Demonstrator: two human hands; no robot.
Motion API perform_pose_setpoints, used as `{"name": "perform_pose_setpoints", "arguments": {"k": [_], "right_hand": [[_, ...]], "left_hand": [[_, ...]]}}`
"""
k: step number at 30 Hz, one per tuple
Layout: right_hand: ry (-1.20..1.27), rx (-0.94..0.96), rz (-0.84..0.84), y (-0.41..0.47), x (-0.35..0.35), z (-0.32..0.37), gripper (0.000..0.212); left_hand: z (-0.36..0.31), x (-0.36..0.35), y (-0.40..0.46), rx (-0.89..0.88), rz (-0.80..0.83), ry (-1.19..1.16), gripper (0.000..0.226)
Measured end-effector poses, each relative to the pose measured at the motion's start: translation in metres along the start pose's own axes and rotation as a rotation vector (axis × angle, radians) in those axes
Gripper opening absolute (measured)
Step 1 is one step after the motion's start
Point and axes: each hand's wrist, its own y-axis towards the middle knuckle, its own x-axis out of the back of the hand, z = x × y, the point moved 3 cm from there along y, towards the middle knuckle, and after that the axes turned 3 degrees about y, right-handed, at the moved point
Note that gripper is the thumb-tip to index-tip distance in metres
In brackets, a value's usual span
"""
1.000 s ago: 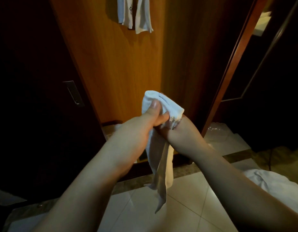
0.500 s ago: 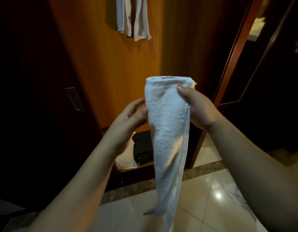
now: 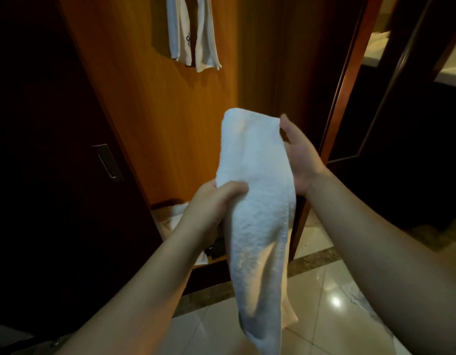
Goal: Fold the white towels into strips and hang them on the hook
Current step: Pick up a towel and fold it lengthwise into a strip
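Both hands [image 3: 214, 201] [image 3: 298, 155] are gripping a strip-folded towel [image 3: 257, 201]; above them two towels [image 3: 193, 34] are hanging, this one unhung.

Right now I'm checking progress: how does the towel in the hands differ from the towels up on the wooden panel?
The held towel is gripped by the left hand and right hand; the hung towels dangle free. The held towel is one broad strip; the hung towels show as several narrow strips, one with a dark mark. All are white.
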Motion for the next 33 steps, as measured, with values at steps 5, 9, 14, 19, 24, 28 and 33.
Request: {"name": "perform_pose_setpoints", "arguments": {"k": [5, 9, 14, 19, 24, 28, 33], "right_hand": [[0.083, -0.228, 0.11, -0.023, 0.014, -0.06, 0.11], [-0.045, -0.133, 0.0, -0.028, 0.016, -0.082, 0.102], [-0.252, 0.029, -0.062, -0.03, 0.011, -0.064, 0.085], [-0.218, 0.205, -0.044, -0.025, -0.005, -0.041, 0.047], [-0.208, 0.33, -0.029, -0.022, -0.023, -0.017, 0.043], [-0.371, 0.328, -0.038, -0.02, -0.03, -0.007, 0.039], [-0.577, 0.209, 0.009, -0.009, -0.041, 0.002, 0.042]], "left_hand": [[-0.017, 0.013, 0.007, 0.1, -0.121, -0.23, 0.045], [-0.031, 0.022, 0.011, 0.079, -0.181, -0.24, 0.051], [-0.044, 0.027, 0.009, 0.047, -0.136, -0.248, 0.061], [-0.059, 0.027, 0.01, -0.03, -0.114, -0.116, 0.058], [-0.078, 0.021, 0.012, -0.109, -0.103, -0.08, 0.053], [-0.091, 0.02, 0.016, -0.175, -0.092, -0.009, 0.044], [-0.104, 0.015, 0.031, -0.164, -0.017, 0.129, 0.036]]}}
